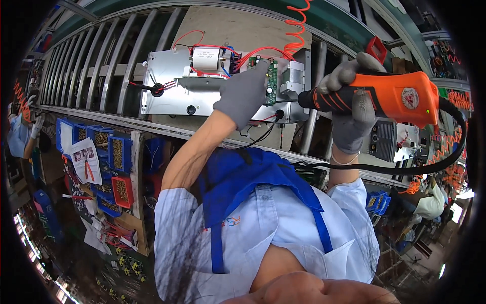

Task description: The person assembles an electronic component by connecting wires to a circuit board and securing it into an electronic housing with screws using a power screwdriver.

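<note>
My right hand (354, 101), in a grey glove, is wrapped round an orange and black electric screwdriver (392, 96). The tool lies sideways, its thin bit (287, 101) pointing left to the lower edge of a green circuit board (272, 83). Whether the tip sits in a screw is too small to tell. My gloved left hand (244, 93) covers the board's left side, fingertips holding against it; the thumb is hidden. Beneath them is a silver metal chassis (172, 105) with a white cylindrical capacitor (206, 58), red wires (266, 49) and a metal-cased block (293, 78) beside the board.
The chassis rests on a board (228, 20) over a roller conveyor (106, 66). A black cable (405, 169) loops from the screwdriver across my right forearm. An orange coiled hose (296, 30) hangs behind. At lower left are blue bins (119, 152) of small hardware; co-workers stand at both sides.
</note>
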`<state>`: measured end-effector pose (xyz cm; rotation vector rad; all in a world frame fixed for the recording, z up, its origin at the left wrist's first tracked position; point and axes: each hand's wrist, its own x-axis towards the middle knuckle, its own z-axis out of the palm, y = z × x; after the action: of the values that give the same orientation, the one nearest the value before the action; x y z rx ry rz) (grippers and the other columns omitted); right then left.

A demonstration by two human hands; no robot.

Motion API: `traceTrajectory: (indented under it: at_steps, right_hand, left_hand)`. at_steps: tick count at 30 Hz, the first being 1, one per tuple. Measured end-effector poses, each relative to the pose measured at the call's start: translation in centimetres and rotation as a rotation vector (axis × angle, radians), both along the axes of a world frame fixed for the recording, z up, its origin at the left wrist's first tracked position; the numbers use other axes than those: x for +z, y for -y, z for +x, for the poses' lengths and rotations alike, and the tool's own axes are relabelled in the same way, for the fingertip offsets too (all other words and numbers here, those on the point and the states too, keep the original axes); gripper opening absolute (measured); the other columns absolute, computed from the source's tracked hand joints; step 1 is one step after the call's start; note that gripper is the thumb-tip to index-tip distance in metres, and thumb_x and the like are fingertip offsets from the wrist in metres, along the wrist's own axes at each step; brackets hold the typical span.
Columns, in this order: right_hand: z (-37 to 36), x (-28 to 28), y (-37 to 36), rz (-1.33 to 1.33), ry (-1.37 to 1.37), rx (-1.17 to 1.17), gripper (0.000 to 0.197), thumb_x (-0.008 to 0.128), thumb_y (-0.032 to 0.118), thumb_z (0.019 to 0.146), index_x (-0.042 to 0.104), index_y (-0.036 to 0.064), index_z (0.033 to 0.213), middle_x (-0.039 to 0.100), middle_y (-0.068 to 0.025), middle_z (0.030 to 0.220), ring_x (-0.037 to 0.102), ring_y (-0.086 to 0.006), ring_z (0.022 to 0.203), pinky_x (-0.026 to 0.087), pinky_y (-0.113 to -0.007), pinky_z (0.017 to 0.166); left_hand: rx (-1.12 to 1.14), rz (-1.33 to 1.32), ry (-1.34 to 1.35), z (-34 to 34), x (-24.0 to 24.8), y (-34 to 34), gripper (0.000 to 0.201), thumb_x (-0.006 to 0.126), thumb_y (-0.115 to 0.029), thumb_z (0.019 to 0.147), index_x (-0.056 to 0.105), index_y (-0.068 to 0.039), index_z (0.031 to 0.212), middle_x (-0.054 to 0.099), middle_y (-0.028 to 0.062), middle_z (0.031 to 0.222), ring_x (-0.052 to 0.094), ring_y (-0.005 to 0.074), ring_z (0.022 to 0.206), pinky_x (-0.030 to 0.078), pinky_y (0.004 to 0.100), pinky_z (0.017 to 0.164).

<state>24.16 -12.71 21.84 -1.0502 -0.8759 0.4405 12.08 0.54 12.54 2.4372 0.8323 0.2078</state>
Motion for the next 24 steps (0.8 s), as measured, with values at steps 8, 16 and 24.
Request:
traceTrajectory:
  at_steps: [8, 16, 24]
  right_hand:
    - [-0.5, 0.2, -0.6, -0.069, -0.056, 0.017, 0.063, 0.069, 0.033, 0.080, 0.044, 0.0045, 0.131, 0.050, -0.0050, 0.094, 0.053, -0.0163, 0.079, 0.052, -0.036, 0.069]
    - [0.3, 0.0, -1.5, -0.062, -0.049, 0.132, 0.067, 0.074, 0.034, 0.078, 0.045, 0.0041, 0.131, 0.052, -0.0037, 0.093, 0.054, -0.0154, 0.078, 0.053, -0.035, 0.067]
    - [0.7, -0.3, -1.5, -0.018, -0.025, 0.192, 0.066, 0.074, 0.029, 0.080, 0.045, 0.0018, 0.132, 0.053, -0.0043, 0.093, 0.055, -0.0163, 0.079, 0.053, -0.036, 0.067]
  left_hand:
    - [-0.212, 0.080, -0.333, 1.8, -0.6, -0.3, 0.032, 0.060, -0.009, 0.082, 0.053, 0.005, 0.110, 0.070, 0.0188, 0.089, 0.071, 0.0328, 0.081, 0.055, 0.0444, 0.062]
    - [-0.180, 0.244, -0.338, 2.4, -1.4, 0.7, 0.038, 0.060, -0.009, 0.083, 0.049, 0.007, 0.115, 0.070, 0.0164, 0.080, 0.072, 0.0301, 0.073, 0.052, 0.0428, 0.049]
    - [-0.175, 0.287, -0.293, 2.2, -2.4, 0.6, 0.030, 0.058, -0.008, 0.082, 0.048, 0.005, 0.108, 0.069, 0.0169, 0.078, 0.071, 0.0302, 0.066, 0.051, 0.0422, 0.046]
